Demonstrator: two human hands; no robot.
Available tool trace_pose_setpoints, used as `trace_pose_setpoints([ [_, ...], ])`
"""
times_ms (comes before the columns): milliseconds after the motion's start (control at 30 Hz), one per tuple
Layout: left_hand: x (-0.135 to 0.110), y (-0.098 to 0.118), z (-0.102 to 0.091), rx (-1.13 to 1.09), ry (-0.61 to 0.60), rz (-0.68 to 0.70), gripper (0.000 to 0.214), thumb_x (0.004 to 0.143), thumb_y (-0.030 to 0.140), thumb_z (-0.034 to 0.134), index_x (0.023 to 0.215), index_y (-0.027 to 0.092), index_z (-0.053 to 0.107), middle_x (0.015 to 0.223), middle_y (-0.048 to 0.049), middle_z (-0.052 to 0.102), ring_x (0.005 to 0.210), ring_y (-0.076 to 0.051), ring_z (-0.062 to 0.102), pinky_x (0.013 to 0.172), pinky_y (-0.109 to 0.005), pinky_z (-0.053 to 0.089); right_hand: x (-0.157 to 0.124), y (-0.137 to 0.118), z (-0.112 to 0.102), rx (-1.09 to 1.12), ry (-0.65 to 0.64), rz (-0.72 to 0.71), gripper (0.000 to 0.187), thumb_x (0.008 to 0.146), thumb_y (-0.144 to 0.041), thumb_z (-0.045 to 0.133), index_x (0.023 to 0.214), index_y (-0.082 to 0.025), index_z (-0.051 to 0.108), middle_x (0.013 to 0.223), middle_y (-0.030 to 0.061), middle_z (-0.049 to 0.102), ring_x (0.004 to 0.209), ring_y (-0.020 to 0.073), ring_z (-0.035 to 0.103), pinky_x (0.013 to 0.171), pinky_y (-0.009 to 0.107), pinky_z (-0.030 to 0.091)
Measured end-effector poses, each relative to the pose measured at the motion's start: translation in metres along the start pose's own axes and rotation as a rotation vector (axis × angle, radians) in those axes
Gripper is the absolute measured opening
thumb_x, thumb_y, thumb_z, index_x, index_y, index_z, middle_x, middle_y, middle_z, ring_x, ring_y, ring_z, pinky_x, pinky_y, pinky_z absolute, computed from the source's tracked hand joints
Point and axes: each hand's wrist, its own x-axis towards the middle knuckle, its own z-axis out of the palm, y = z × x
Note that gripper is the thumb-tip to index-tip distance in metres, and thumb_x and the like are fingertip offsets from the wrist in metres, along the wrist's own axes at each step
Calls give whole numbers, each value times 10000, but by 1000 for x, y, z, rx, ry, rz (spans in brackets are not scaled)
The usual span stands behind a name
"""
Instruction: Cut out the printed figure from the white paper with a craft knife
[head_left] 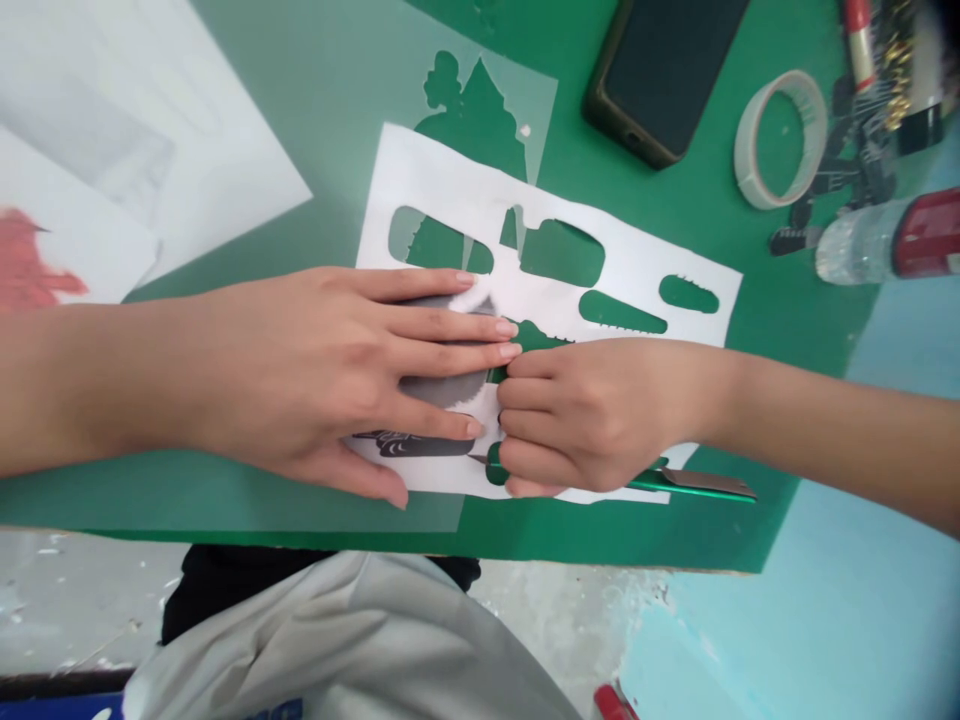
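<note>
My left hand (330, 365) lies flat with fingers spread on a white paper sheet (450, 165) that has several shapes cut out of it. Grey and black printed shapes (424, 440) show beneath and beside its fingers. Against those fingertips, my right hand (592, 415) is closed around a slim green craft knife (697, 485). Its pointed tip shows left of the fist, near the edge of a black shape. Most of the handle is hidden by the fist, and its rear end sticks out to the right.
A clear plastic sheet (495, 75) lies partly under the paper on a green table (600, 535). Beyond are a dark phone (667, 75), a tape roll (746, 150), black cut pieces (840, 165) and a red-labelled bottle (862, 240). White papers (247, 165) lie at left.
</note>
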Motion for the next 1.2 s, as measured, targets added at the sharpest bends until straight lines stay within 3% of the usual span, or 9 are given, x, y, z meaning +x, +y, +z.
trace_pose_setpoints([
  [167,1,1,-2,-18,-1,21,567,1043,622,628,1478,260,666,1767,-126,351,1662,-274,326,1427,-476,120,2,-19,-7,193,208,156,457,1160,-421,423,740,-256,494,640,-27,387,619,197,393,616,368,379],
  [333,1,2,-4,-82,9,-4,516,1058,594,644,1464,276,680,1773,-126,351,1664,-276,336,1414,-515,151,9,-65,-23,412,457,616,521,1154,-310,169,672,-262,360,595,-18,313,561,192,282,566,409,257],
  [433,2,3,-5,-95,35,5,490,1057,565,659,1443,266,693,1746,-138,403,1660,-269,352,1416,-508,165,3,-92,-17,425,616,874,471,1135,-337,231,744,-237,473,670,24,495,618,199,431,614,401,367],
  [500,2,2,-6,-57,23,27,497,1047,559,666,1449,267,685,1748,-139,397,1659,-276,355,1420,-508,159,-6,-106,-5,346,809,1034,340,1089,-348,361,957,-206,641,879,72,702,796,247,625,776,460,500],
  [600,3,1,-7,-26,6,29,517,1012,593,683,1440,303,681,1773,-84,357,1639,-283,397,1433,-468,119,-22,-122,17,88,1012,1282,289,998,-268,528,1234,-239,692,1135,85,795,1092,311,708,972,532,537],
  [700,2,1,-7,-33,-4,15,538,987,607,705,1439,316,678,1784,-46,339,1617,-295,438,1435,-453,111,-32,-139,37,-268,972,1379,319,1005,-213,527,1271,-228,702,993,67,831,1177,322,710,1021,528,532],
  [867,1,2,-10,-7,-16,33,581,992,605,713,1483,303,643,1786,-89,328,1627,-305,420,1431,-486,127,-32,-162,56,-484,918,1401,295,1031,-235,532,743,-257,593,577,-31,638,897,253,730,1015,481,495],
  [1000,2,1,-11,16,-34,43,606,989,621,715,1505,318,622,1791,-94,316,1648,-303,378,1430,-497,133,-32,-165,62,-645,904,1359,321,914,-191,648,666,-236,450,559,-43,568,693,204,606,796,414,470],
  [1200,1,-1,-10,27,-45,36,621,973,664,720,1514,371,638,1806,-44,284,1633,-329,404,1424,-518,166,-32,-157,67,-713,898,1475,297,990,-172,517,711,-241,443,645,-13,563,710,211,585,807,433,425],
])
